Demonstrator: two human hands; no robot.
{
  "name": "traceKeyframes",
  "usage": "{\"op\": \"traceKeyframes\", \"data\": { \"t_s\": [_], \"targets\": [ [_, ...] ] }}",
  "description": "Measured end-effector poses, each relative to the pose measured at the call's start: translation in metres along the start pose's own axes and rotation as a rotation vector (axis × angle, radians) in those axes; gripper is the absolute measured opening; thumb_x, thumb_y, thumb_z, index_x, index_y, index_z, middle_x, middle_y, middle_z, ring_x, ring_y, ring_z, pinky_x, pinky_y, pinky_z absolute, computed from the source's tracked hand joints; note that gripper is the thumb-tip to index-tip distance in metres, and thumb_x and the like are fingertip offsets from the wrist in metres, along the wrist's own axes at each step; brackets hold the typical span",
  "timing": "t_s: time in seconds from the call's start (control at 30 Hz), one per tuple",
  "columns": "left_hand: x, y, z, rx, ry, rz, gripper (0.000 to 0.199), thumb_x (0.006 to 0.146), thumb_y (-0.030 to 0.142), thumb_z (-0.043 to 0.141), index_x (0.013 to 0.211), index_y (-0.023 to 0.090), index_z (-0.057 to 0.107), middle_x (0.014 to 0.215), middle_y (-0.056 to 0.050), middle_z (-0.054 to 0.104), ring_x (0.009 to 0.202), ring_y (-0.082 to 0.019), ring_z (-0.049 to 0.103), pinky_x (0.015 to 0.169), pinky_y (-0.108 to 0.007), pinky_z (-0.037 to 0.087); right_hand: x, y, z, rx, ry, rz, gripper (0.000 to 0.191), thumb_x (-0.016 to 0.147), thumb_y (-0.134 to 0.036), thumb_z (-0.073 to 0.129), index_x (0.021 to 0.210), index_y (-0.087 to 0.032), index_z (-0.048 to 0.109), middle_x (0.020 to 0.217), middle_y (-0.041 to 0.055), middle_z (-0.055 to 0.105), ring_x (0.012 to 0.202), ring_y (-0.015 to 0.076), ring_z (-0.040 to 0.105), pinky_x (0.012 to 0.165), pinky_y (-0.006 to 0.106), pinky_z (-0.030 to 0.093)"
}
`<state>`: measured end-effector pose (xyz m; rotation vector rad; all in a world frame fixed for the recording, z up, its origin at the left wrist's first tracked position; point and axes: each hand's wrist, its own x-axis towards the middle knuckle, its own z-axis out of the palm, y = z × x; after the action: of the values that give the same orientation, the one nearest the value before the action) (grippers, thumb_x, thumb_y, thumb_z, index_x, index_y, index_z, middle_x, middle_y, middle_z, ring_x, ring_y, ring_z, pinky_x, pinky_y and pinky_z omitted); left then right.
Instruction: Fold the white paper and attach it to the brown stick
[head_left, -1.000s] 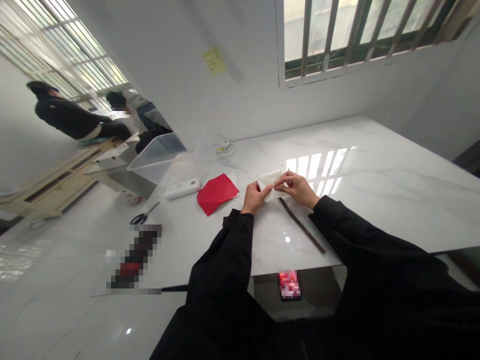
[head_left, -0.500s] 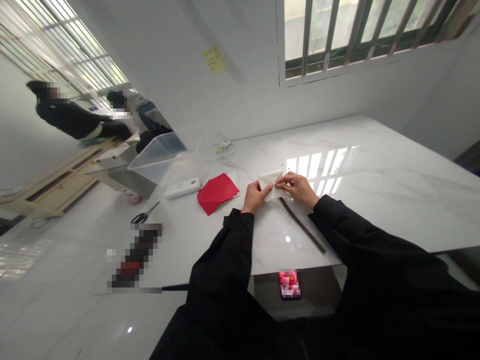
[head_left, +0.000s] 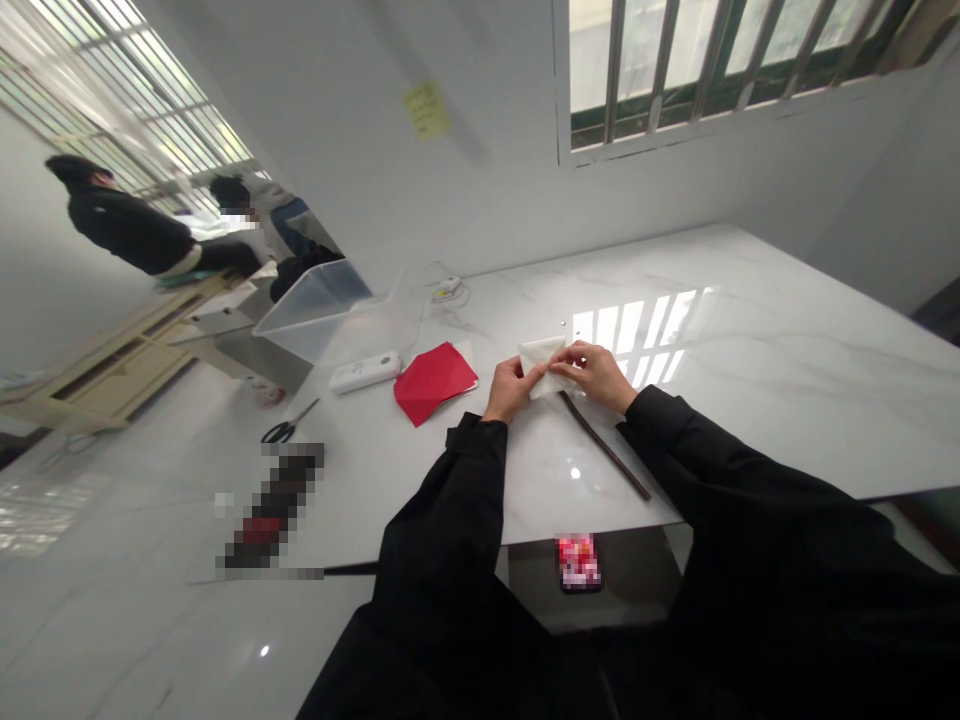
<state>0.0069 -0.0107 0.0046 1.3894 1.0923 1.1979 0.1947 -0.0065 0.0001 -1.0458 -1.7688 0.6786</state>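
Both hands hold a small cream-white folded piece of paper or cloth just over the table. My left hand is closed on its left side, the thumb pressed on its face. My right hand pinches the right part with thumb and fingers near the middle. Below the hands, a thin dark brown stick lies slantwise on the white marbled table. To the left of my left hand is a small stack of red sheets, with a pale sheet partly showing under it.
A white oblong device, black-handled scissors and a clear plastic bin stand or lie on the left. A coiled cable is at the back. A phone rests below the table edge. Two people sit far left.
The hands stay almost in place on the cream-white piece, with only a slight finger shift. The whole view has moved up a little.
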Motion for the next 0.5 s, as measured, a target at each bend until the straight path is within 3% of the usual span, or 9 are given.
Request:
{"op": "traceKeyframes", "data": {
  "t_s": [0.37, 0.5],
  "targets": [
    [-0.001, 0.005, 0.002, -0.058, -0.033, 0.001, 0.053, 0.065, 0.049, 0.085, 0.099, 0.009, 0.076, 0.088, -0.008, 0.076, 0.078, -0.021, 0.067, 0.071, -0.029, 0.051, -0.002, -0.009, 0.001, -0.039, 0.086, 0.033, 0.021, 0.085, -0.042, 0.073, 0.087, -0.023, 0.079, 0.077, 0.0031, 0.066, 0.068, 0.0169, 0.055, 0.067, 0.031, 0.044],
    [-0.001, 0.004, 0.002, -0.077, -0.027, 0.001, 0.055, 0.066, 0.05, 0.085, 0.102, 0.009, 0.075, 0.091, -0.009, 0.077, 0.079, -0.021, 0.068, 0.072, -0.029, 0.051, -0.004, -0.012, 0.003, -0.044, 0.182, 0.028, 0.022, 0.082, -0.044, 0.075, 0.086, -0.023, 0.078, 0.088, 0.0054, 0.066, 0.082, 0.0202, 0.06, 0.078, 0.035, 0.049]
  ]
}}
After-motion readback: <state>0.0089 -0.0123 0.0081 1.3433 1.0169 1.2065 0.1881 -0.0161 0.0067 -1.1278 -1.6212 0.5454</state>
